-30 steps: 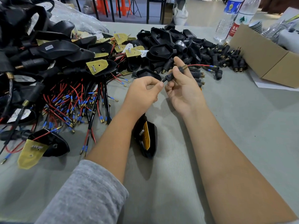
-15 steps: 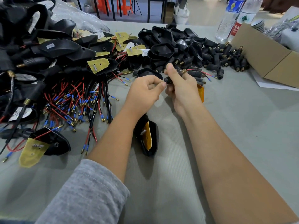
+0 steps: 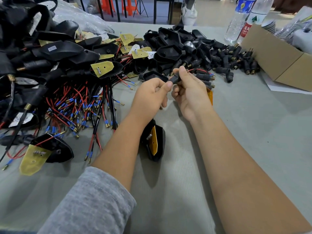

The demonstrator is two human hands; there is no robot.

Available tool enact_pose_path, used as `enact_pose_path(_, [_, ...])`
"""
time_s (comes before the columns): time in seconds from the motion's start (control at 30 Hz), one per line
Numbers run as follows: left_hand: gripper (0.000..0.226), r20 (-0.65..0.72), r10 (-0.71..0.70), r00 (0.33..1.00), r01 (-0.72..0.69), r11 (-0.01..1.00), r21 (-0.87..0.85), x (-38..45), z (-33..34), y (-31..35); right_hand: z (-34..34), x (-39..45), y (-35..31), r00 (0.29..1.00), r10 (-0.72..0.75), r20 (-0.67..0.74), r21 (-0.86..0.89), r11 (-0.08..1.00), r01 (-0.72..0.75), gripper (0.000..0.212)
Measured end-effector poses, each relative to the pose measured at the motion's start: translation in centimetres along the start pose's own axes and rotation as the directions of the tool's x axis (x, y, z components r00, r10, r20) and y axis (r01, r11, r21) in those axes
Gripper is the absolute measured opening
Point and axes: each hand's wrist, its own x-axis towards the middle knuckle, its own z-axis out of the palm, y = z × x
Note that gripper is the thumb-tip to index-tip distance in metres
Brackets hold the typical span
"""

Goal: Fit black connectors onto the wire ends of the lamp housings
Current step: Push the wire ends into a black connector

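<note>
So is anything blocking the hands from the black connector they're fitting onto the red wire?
Nothing visible. The right hand already grips the black cylindrical connector, the left hand pinches its near end, and the thin red wire emerges from its far end.

Bare table (image 3: pixel 253 132) lies open on the right and near side. Housings (image 3: pixel 70 53) and wires (image 3: pixel 81 108) crowd the left; connectors (image 3: pixel 233 59) and a box (image 3: pixel 278 59) block the far edge.
</note>
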Motion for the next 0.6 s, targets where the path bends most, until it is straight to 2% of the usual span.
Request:
enact_pose_path(0.17, [0.030, 0.025, -0.099, 0.995, 0.100, 0.995, -0.008, 0.19, -0.02, 0.37, 0.16, 0.15, 0.15, 0.996, -0.029, -0.087, 0.018, 0.999, 0.031, 0.019])
enact_pose_path(0.27, [0.025, 0.047, -0.070, 0.996, 0.066, 0.995, 0.076, 0.27, -0.16, 0.37, 0.15, 0.18, 0.05, 0.991, -0.012, -0.134, 0.055, 0.998, 0.020, 0.020])
enact_pose_path(0.4, [0.016, 0.066, -0.027, 0.997, 0.019, 0.994, 0.110, 0.10, -0.01, 0.13, 0.18, 0.03, 0.35, 0.998, -0.032, -0.059, -0.082, 0.996, 0.028, 0.019])
enact_pose_path(0.47, [0.005, 0.042, -0.018, 0.999, 0.014, 0.997, 0.076, -0.02, 0.15, 0.00, 0.17, 0.01, 0.36, 0.999, -0.028, -0.037, -0.095, 0.995, 0.025, 0.019])
enact_pose_path(0.6, [0.016, 0.024, 0.000, 1.000, -0.001, 1.000, 0.017, -0.08, 0.14, -0.09, -0.10, 0.12, 0.25, 0.999, -0.002, -0.037, -0.034, 0.999, 0.000, 0.021])
